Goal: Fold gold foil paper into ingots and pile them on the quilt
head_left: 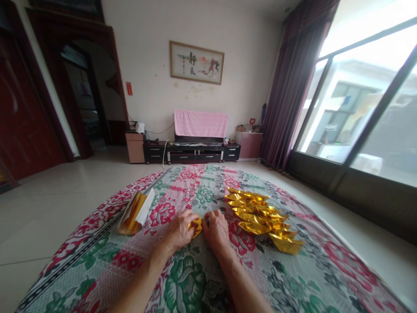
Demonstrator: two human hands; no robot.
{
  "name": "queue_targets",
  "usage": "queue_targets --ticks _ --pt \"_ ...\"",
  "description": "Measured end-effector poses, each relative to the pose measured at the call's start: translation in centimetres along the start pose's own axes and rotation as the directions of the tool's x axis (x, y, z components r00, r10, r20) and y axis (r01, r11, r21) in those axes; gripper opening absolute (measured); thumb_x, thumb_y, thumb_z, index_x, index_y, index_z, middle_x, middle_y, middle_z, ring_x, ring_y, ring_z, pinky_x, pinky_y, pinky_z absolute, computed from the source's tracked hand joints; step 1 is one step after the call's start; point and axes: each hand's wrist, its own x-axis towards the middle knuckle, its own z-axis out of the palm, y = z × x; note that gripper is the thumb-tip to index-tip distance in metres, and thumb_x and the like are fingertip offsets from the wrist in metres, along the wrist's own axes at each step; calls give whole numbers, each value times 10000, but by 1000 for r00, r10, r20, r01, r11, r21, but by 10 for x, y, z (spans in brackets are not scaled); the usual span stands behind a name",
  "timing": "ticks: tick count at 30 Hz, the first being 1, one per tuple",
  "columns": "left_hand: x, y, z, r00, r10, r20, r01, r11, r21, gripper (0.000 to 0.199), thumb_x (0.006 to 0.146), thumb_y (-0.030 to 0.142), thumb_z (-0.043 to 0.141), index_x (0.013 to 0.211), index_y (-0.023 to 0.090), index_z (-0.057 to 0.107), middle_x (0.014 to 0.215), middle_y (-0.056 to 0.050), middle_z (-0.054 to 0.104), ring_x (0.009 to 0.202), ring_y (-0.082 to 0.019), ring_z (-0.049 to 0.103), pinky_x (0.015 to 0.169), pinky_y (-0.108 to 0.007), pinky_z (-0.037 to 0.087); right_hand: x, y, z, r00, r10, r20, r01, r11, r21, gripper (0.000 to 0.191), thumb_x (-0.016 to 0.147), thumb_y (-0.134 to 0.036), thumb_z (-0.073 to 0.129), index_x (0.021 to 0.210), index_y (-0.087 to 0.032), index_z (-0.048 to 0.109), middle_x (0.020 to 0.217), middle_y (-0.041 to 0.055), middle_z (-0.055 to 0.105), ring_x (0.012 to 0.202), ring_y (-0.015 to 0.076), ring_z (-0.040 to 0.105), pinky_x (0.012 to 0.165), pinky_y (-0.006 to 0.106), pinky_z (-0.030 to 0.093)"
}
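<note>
Between my hands, on the patterned cloth, is a small piece of gold foil paper (196,227), partly covered by fingers. My left hand (180,228) grips it from the left with bent fingers. My right hand (216,228) is closed at the paper's right edge, its fingertips curled down and mostly hidden. To the right lie several folded gold paper ingots (256,213) in overlapping rows, a little way from my right hand. On the left rests a curled stack of gold and white paper sheets (137,213), apart from my left hand.
A flowered cloth (185,278) covers the round table under everything. Beyond it, a low black cabinet (195,154) carries a screen draped with a pink cloth (201,123). A purple curtain (289,87) and large windows (368,108) stand on the right; doorways are on the left.
</note>
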Motion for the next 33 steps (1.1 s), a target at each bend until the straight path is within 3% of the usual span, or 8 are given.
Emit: queue_targets --ticks 3,6,10,16,21,27,33 --pt "0 -1 -1 999 21 -39 -19 997 68 236 722 141 546 932 196 638 1122 -79 525 1012 -216 492 900 -335 395 1 -1 1 997 -71 11 71 997 8 138 786 -196 538 899 -219 613 947 55 570 889 195 483 726 277 308" --pt "0 -1 -3 998 63 0 -63 992 107 137 746 152 520 800 189 641 964 -64 559 930 -200 494 830 -320 401 2 -2 3 985 -160 65 158 987 31 137 813 -188 511 859 -243 627 905 35 581 854 180 482 715 275 289" --pt "1 1 -3 993 83 84 -94 986 139 176 769 139 474 713 185 634 756 -48 559 809 -184 491 730 -297 388 4 -2 6 972 -218 83 209 972 107 147 812 -167 512 775 -234 638 824 12 586 803 144 497 710 254 281" --pt "1 1 -9 990 63 128 -86 979 183 175 739 157 508 716 213 673 733 -42 603 795 -191 488 745 -318 363 2 -2 -3 964 -238 115 220 964 152 181 770 -103 485 718 -201 628 805 16 599 778 127 520 697 236 292" --pt "0 -5 -14 982 54 181 -70 994 80 214 718 148 502 739 240 694 752 -11 634 782 -166 512 766 -289 378 -5 -3 -9 964 -247 96 229 959 169 152 709 -91 494 718 -190 609 797 14 595 774 131 520 693 231 304" --pt "-4 -9 -14 985 -26 170 33 999 -39 209 737 201 495 785 227 697 810 -18 624 818 -155 535 778 -249 403 -11 -1 -11 944 -313 101 293 941 168 146 715 -121 511 741 -208 625 905 10 591 848 140 506 788 263 310" --pt "-3 -11 -13 983 -54 174 68 995 -76 184 736 232 522 765 226 704 776 -22 602 786 -155 551 729 -239 410 -12 -4 -22 875 -455 163 444 890 101 190 727 -108 502 810 -196 648 948 36 593 923 159 476 857 304 279"
